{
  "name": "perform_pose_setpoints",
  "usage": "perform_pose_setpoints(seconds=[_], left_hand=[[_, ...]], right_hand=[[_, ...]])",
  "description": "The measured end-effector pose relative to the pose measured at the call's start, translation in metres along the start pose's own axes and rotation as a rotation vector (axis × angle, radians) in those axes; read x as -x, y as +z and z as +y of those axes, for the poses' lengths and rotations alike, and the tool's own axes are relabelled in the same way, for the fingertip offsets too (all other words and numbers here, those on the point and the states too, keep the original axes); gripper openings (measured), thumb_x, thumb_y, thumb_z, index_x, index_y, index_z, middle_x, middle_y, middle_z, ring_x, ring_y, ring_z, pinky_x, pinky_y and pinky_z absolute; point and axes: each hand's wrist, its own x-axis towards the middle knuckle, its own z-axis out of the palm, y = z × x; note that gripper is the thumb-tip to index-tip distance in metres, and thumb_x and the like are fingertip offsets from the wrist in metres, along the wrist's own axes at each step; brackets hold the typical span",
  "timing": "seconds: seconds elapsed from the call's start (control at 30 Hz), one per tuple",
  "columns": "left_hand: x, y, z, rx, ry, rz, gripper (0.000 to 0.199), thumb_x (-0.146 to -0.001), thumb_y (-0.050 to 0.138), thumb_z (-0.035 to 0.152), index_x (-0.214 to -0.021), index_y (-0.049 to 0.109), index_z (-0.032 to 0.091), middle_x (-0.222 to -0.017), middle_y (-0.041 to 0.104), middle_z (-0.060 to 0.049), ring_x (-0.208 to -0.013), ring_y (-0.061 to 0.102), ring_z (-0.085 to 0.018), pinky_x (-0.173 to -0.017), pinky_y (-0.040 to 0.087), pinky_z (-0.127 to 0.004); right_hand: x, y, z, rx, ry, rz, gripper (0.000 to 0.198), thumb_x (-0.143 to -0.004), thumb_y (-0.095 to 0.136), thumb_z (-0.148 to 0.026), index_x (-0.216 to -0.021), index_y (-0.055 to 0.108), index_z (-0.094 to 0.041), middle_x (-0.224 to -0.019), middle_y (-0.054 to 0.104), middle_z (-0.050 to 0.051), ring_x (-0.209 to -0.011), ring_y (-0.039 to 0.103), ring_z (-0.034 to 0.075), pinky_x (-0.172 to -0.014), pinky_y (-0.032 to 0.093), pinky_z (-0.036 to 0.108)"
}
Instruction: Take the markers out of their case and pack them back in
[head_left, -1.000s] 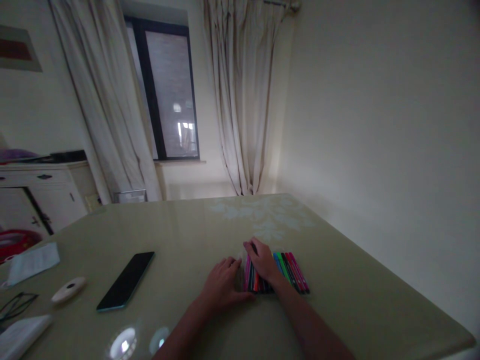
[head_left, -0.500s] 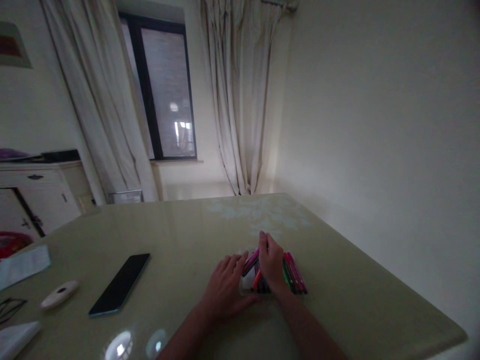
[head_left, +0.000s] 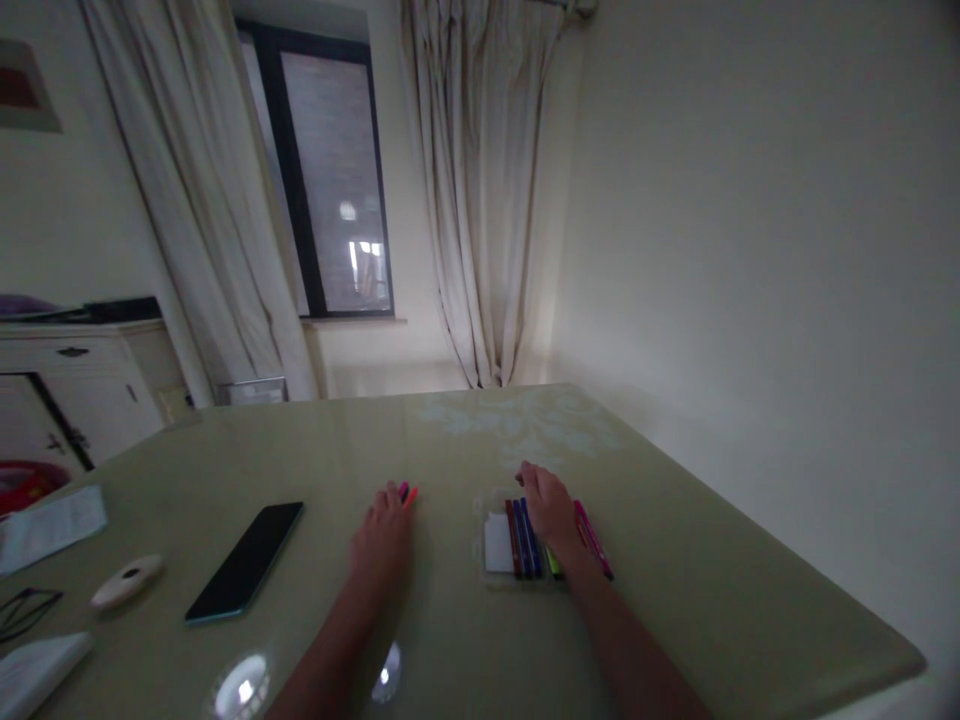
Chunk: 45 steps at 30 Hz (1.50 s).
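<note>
My left hand (head_left: 381, 535) is closed around felt-tip pens (head_left: 409, 496); a pink end and an orange end poke out past its fingers. It lies on or just over the table, left of a clear plastic case (head_left: 480, 565). Inside that case a white card (head_left: 497, 545) shows beside a brown pen and two blue pens (head_left: 529, 540). My right hand (head_left: 550, 508) is over the case with curled fingers, covering some of the pens; whatever it holds is hidden. A yellow-green pen (head_left: 554, 563) and pink-red pens (head_left: 592, 538) show around its wrist.
Left of my hands lie a black phone (head_left: 246, 562), a white oval object (head_left: 127, 583), glasses (head_left: 28, 612), a pale sheet (head_left: 56, 528) and a white object (head_left: 43, 672). The table (head_left: 720, 590) runs close along the right wall.
My left hand has moved left from the case, taking a pink and an orange pen out with it. My right hand stays over the case, shifted slightly right.
</note>
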Motion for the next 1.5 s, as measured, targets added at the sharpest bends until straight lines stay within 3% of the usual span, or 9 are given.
perform_pose_setpoints(seconds=[0.2, 0.4, 0.5, 0.57, 0.73, 0.97, 1.17, 1.37, 1.5], left_hand=[[0.002, -0.005, 0.002, -0.027, -0.017, 0.021, 0.042, -0.102, 0.038, 0.031, -0.127, 0.061, 0.006, -0.124, 0.062, -0.027, -0.118, 0.058, -0.042, -0.091, 0.051, -0.056], [0.010, 0.000, 0.032, 0.121, 0.364, -0.075, 0.056, -0.101, 0.044, 0.052, -0.148, 0.050, 0.023, -0.151, 0.053, -0.014, -0.140, 0.046, -0.033, -0.117, 0.034, -0.052], [0.022, 0.006, 0.047, 0.205, 0.584, -0.229, 0.093, -0.082, 0.062, 0.076, -0.156, 0.040, 0.024, -0.162, 0.043, -0.011, -0.147, 0.039, -0.034, -0.120, 0.033, -0.049], [0.028, 0.008, 0.052, 0.252, 0.626, -0.306, 0.109, -0.076, 0.063, 0.082, -0.160, 0.033, 0.020, -0.166, 0.032, -0.015, -0.152, 0.029, -0.040, -0.122, 0.028, -0.056], [0.030, 0.005, 0.054, 0.272, 0.622, -0.312, 0.098, -0.082, 0.059, 0.077, -0.159, 0.036, 0.020, -0.164, 0.037, -0.015, -0.152, 0.029, -0.039, -0.123, 0.025, -0.059], [0.028, 0.003, 0.056, 0.281, 0.581, -0.247, 0.102, -0.072, 0.071, 0.074, -0.154, 0.045, 0.020, -0.156, 0.050, -0.015, -0.146, 0.039, -0.041, -0.120, 0.031, -0.057], [0.024, 0.010, 0.052, 0.309, 0.572, -0.244, 0.103, -0.071, 0.073, 0.073, -0.154, 0.044, 0.019, -0.156, 0.049, -0.015, -0.147, 0.039, -0.038, -0.121, 0.031, -0.055], [0.019, 0.011, 0.042, 0.328, 0.574, -0.264, 0.099, -0.075, 0.074, 0.068, -0.156, 0.041, 0.022, -0.160, 0.044, -0.014, -0.148, 0.038, -0.036, -0.121, 0.033, -0.054], [0.024, 0.007, 0.049, 0.346, 0.632, -0.194, 0.104, -0.077, 0.073, 0.067, -0.161, 0.029, 0.023, -0.166, 0.033, -0.012, -0.151, 0.031, -0.037, -0.122, 0.030, -0.054]], right_hand=[[0.008, 0.011, 0.000, 0.144, -0.123, -0.148, 0.038, -0.103, 0.045, -0.037, -0.076, 0.066, -0.022, -0.082, 0.072, 0.011, -0.085, 0.061, 0.025, -0.082, 0.040, 0.034], [0.008, 0.009, -0.007, 0.213, -0.217, -0.248, 0.029, -0.103, 0.048, -0.030, -0.085, 0.068, -0.020, -0.088, 0.072, 0.008, -0.086, 0.061, 0.023, -0.082, 0.038, 0.032], [0.009, 0.006, -0.009, 0.212, -0.251, -0.285, 0.028, -0.103, 0.049, -0.029, -0.086, 0.069, -0.020, -0.088, 0.072, 0.007, -0.085, 0.062, 0.022, -0.079, 0.038, 0.031], [0.009, 0.004, -0.010, 0.207, -0.264, -0.301, 0.030, -0.103, 0.049, -0.030, -0.084, 0.070, -0.020, -0.087, 0.072, 0.006, -0.084, 0.062, 0.021, -0.078, 0.039, 0.030], [0.009, 0.008, -0.013, 0.193, -0.256, -0.297, 0.034, -0.102, 0.053, -0.035, -0.076, 0.070, -0.020, -0.084, 0.072, 0.007, -0.083, 0.062, 0.022, -0.078, 0.039, 0.032], [0.006, 0.022, -0.014, 0.092, -0.170, -0.224, 0.045, -0.099, 0.054, -0.050, -0.068, 0.063, -0.020, -0.067, 0.065, 0.003, -0.064, 0.055, 0.017, -0.063, 0.035, 0.029], [0.004, 0.003, -0.015, -0.059, -0.155, -0.126, 0.060, -0.103, 0.037, -0.061, -0.062, 0.053, -0.020, -0.059, 0.054, -0.002, -0.058, 0.048, 0.014, -0.058, 0.032, 0.026], [0.000, -0.016, -0.018, -0.310, 0.084, 0.333, 0.061, -0.102, 0.032, -0.066, -0.056, 0.034, -0.026, -0.051, 0.036, -0.005, -0.052, 0.035, 0.014, -0.052, 0.026, 0.029], [0.008, -0.010, -0.028, -0.430, 0.204, 0.443, 0.061, -0.100, 0.031, -0.069, -0.056, 0.032, -0.027, -0.050, 0.034, -0.005, -0.050, 0.033, 0.015, -0.050, 0.026, 0.030]])
